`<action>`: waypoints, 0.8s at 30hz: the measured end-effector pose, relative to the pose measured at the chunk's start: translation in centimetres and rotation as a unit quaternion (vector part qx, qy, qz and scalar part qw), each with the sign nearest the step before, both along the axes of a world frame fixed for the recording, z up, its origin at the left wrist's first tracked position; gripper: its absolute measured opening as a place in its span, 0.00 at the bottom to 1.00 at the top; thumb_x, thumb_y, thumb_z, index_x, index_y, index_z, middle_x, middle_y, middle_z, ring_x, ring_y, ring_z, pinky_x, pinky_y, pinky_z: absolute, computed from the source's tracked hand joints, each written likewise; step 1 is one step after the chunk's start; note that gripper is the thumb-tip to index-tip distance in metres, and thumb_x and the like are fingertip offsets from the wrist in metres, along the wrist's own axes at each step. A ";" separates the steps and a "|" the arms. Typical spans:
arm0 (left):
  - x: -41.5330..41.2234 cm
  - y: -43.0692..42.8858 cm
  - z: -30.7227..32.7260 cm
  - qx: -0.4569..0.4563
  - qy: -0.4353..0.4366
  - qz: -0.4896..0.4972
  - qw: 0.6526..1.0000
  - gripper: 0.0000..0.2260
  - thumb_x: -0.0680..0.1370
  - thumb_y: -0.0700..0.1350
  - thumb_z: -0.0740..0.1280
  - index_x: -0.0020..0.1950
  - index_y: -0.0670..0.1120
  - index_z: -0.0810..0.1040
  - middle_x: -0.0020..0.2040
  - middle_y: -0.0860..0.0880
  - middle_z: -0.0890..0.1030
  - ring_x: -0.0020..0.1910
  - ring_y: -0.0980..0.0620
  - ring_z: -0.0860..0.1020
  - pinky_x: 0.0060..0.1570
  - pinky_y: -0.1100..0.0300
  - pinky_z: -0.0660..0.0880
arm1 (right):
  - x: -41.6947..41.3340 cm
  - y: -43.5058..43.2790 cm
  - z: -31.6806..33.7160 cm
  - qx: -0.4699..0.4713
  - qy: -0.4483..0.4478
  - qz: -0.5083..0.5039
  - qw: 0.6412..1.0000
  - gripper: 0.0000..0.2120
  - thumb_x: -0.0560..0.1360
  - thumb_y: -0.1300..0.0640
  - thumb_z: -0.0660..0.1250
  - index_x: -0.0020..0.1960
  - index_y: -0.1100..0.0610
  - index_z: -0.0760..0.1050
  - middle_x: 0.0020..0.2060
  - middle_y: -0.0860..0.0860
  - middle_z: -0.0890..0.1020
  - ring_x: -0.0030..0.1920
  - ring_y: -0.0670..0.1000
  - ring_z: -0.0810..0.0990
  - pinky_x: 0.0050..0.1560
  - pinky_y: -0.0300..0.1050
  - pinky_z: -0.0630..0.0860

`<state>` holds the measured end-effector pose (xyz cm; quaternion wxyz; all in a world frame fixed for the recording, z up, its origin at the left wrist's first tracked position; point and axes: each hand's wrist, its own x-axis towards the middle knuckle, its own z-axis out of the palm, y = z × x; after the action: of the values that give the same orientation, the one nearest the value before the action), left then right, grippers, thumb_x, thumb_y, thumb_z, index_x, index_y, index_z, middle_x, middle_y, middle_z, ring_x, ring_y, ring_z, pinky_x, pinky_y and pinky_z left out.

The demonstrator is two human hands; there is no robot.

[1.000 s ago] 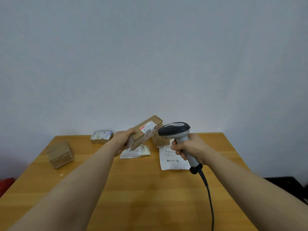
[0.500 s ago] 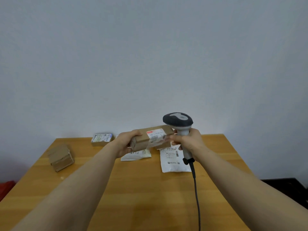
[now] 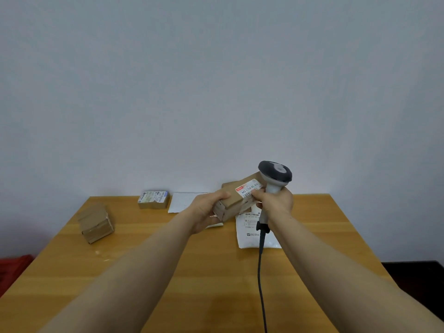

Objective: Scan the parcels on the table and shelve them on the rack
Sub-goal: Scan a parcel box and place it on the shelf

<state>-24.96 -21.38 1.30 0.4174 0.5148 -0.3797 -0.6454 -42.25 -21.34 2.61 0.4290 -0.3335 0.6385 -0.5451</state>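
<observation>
Labelled parcel (image 3: 231,200) beside scanner (image 3: 275,174), above table (image 3: 168,260)

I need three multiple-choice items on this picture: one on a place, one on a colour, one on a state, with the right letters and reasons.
1. Where is the plain brown box? A. on the floor B. on the table, left part C. on a chair
2. What colour is the scanner head? A. red B. yellow C. dark grey
3. How is the labelled box? A. held up by the left hand B. flat on the table C. open
1 B: it rests near the left edge. 2 C: dark grey above a pale neck. 3 A: the left hand grips it; the right hand holds the scanner.
</observation>
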 end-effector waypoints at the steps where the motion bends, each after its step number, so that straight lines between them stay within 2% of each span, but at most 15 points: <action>1: 0.0 0.0 0.1 0.001 0.004 0.003 1.000 0.13 0.74 0.48 0.71 0.55 0.43 0.79 0.48 0.44 0.82 0.47 0.49 0.81 0.40 0.56 0.80 | 0.0 0.0 0.0 -0.004 -0.006 -0.003 1.000 0.09 0.67 0.66 0.75 0.39 0.58 0.76 0.36 0.52 0.82 0.37 0.51 0.82 0.47 0.51 0.82; 5: 0.0 0.0 0.6 -0.008 0.022 0.001 1.000 0.10 0.75 0.45 0.70 0.53 0.43 0.79 0.47 0.44 0.81 0.46 0.49 0.80 0.41 0.56 0.81 | 0.1 -0.1 0.2 -0.016 -0.027 -0.022 0.999 0.08 0.68 0.67 0.73 0.38 0.58 0.75 0.34 0.52 0.82 0.31 0.48 0.81 0.35 0.42 0.79; 9: -0.4 0.1 0.8 -0.020 0.031 0.008 0.999 0.09 0.75 0.44 0.69 0.53 0.43 0.79 0.46 0.45 0.81 0.45 0.48 0.80 0.41 0.55 0.81 | 0.0 -0.3 0.3 -0.007 -0.041 -0.031 0.999 0.06 0.71 0.65 0.71 0.37 0.58 0.76 0.29 0.51 0.82 0.31 0.47 0.82 0.41 0.46 0.80; 13: -0.5 0.2 0.7 -0.017 0.035 0.012 0.999 0.07 0.76 0.45 0.68 0.52 0.44 0.79 0.44 0.46 0.81 0.43 0.49 0.81 0.38 0.55 0.80 | -0.2 -0.5 0.4 -0.012 -0.013 -0.032 0.999 0.06 0.68 0.66 0.72 0.41 0.60 0.76 0.36 0.53 0.83 0.37 0.51 0.82 0.43 0.49 0.80; 16: -0.5 0.3 0.7 -0.006 0.034 0.012 0.999 0.07 0.76 0.46 0.67 0.50 0.45 0.79 0.44 0.46 0.81 0.44 0.48 0.80 0.45 0.51 0.81 | -0.3 -0.5 0.4 -0.014 0.016 -0.036 0.999 0.10 0.67 0.66 0.72 0.46 0.61 0.76 0.39 0.53 0.82 0.40 0.53 0.81 0.40 0.48 0.80; 19: -0.6 0.4 0.8 -0.002 0.026 0.014 1.000 0.08 0.77 0.47 0.66 0.51 0.44 0.79 0.46 0.46 0.79 0.47 0.46 0.78 0.54 0.45 0.77 | -0.2 -0.3 0.3 -0.035 0.043 -0.033 0.998 0.10 0.66 0.67 0.71 0.44 0.58 0.74 0.37 0.49 0.80 0.37 0.49 0.79 0.32 0.41 0.73; 24: -1.0 0.6 1.5 -0.004 0.004 0.024 1.000 0.12 0.77 0.49 0.64 0.55 0.45 0.79 0.46 0.45 0.79 0.46 0.44 0.78 0.45 0.48 0.79 | -0.2 0.1 0.4 -0.064 0.068 -0.013 0.996 0.13 0.65 0.68 0.70 0.43 0.54 0.72 0.37 0.48 0.80 0.39 0.49 0.80 0.36 0.44 0.78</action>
<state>-25.94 -20.74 2.75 0.4365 0.5193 -0.3682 -0.6358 -42.48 -21.29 2.97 0.3554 -0.3883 0.6340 -0.5665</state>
